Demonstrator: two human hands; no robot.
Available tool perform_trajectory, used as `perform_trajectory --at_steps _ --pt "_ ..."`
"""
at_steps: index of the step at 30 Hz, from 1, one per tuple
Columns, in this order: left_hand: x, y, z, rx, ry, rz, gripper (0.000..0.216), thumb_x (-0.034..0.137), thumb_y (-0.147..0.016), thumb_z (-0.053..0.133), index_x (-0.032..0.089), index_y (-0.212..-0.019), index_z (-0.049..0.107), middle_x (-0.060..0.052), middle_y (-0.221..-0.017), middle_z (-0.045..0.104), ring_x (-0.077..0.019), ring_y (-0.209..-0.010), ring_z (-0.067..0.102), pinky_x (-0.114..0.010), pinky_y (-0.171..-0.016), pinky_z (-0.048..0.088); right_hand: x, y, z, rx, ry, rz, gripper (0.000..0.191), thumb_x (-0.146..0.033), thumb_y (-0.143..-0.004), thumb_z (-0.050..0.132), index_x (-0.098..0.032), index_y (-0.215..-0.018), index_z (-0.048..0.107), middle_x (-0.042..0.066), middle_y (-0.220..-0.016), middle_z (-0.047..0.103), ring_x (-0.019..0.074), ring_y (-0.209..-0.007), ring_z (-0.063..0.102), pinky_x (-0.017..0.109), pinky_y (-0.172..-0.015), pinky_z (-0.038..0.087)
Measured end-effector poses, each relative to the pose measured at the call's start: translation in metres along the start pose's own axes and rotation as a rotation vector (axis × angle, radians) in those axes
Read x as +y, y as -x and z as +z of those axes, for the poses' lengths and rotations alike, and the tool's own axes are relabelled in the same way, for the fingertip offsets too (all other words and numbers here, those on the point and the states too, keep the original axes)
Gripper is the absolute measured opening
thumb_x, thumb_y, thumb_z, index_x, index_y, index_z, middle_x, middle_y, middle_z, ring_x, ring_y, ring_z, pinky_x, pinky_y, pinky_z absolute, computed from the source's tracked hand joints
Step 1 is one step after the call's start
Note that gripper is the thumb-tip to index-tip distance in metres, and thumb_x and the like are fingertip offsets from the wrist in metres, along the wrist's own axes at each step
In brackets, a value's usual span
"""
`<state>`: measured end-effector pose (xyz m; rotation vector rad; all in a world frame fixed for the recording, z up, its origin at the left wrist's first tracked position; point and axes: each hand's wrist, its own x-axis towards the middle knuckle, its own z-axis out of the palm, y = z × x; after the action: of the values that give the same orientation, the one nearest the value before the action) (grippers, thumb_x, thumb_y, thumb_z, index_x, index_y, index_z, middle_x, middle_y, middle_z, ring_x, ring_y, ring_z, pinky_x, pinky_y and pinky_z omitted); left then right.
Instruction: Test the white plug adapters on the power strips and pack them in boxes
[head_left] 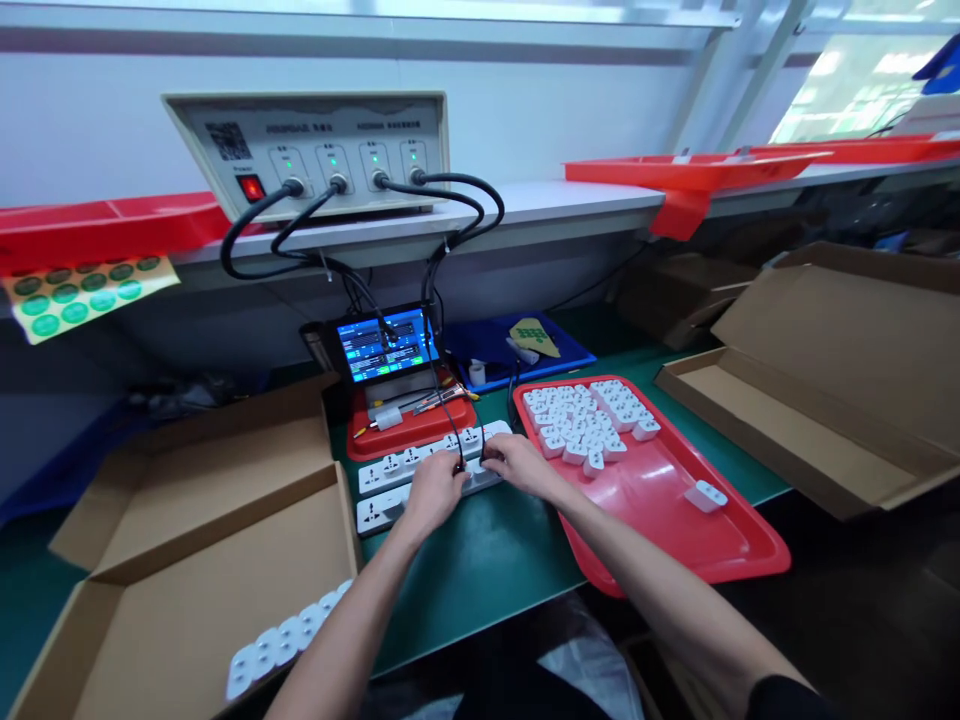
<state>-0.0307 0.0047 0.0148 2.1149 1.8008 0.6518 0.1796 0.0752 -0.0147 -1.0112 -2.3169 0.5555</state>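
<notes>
My left hand (435, 488) is closed in a pinch around the end of a thin black cable (448, 415) above the front white power strip (370, 517). Just to the right, the fingers of my right hand (519, 464) close on a second black cable (482, 434) at the same strip. Small white blocks sit in the strip under my hands; my fingers partly hide them and the cable ends. Behind lies another white power strip (370, 480). Many white two-hole adapters (576, 425) stand in the red tray (675, 558), with one white adapter (707, 496) lying apart.
An open cardboard box (187, 600) at left holds a row of white adapters (281, 640). Another open cardboard box (787, 430) is at right. A lit screen (367, 350) stands behind the strips, below a test box (337, 125) with several thick black cables.
</notes>
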Motion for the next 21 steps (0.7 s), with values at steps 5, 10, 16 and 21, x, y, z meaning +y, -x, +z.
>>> perform_trajectory --at_steps 5,10,16,21 --pt "-0.008 0.004 -0.009 0.106 0.181 0.006 0.011 0.022 -0.091 0.065 0.02 -0.085 0.075 -0.005 -0.089 0.075 -0.0199 -0.084 0.067 -0.03 -0.078 0.045 0.005 0.002 0.005 0.032 -0.063 -0.019 0.006 -0.016 -0.092 0.069 -0.02 -0.089 0.072 0.002 -0.085 0.072 0.0176 -0.079 0.064 0.026 -0.072 0.042" --pt "-0.051 0.031 -0.048 0.151 0.32 -0.083 0.019 0.033 -0.092 0.064 0.021 -0.091 0.078 -0.005 -0.091 0.078 -0.0213 -0.085 0.07 -0.03 -0.079 0.049 0.006 -0.004 0.002 -0.056 -0.074 -0.082 0.005 -0.016 -0.092 0.07 -0.02 -0.089 0.072 0.004 -0.089 0.073 0.0194 -0.084 0.065 0.028 -0.078 0.044" --pt "-0.097 0.069 -0.073 0.127 0.287 -0.226 0.027 0.04 -0.092 0.062 0.019 -0.084 0.076 -0.003 -0.083 0.077 -0.0206 -0.075 0.067 -0.028 -0.069 0.047 -0.017 -0.012 -0.002 -0.02 -0.175 -0.04 0.006 -0.019 -0.095 0.067 -0.019 -0.092 0.072 0.002 -0.086 0.073 0.0174 -0.078 0.065 0.027 -0.074 0.044" --pt "-0.096 0.074 -0.067 0.084 0.265 -0.235 0.027 0.04 -0.092 0.06 0.019 -0.081 0.074 -0.003 -0.08 0.075 -0.0196 -0.072 0.065 -0.028 -0.067 0.044 -0.063 -0.026 0.025 -0.148 -0.243 -0.069 0.009 -0.019 -0.095 0.068 -0.02 -0.094 0.077 0.002 -0.087 0.077 0.0183 -0.081 0.069 0.026 -0.076 0.045"
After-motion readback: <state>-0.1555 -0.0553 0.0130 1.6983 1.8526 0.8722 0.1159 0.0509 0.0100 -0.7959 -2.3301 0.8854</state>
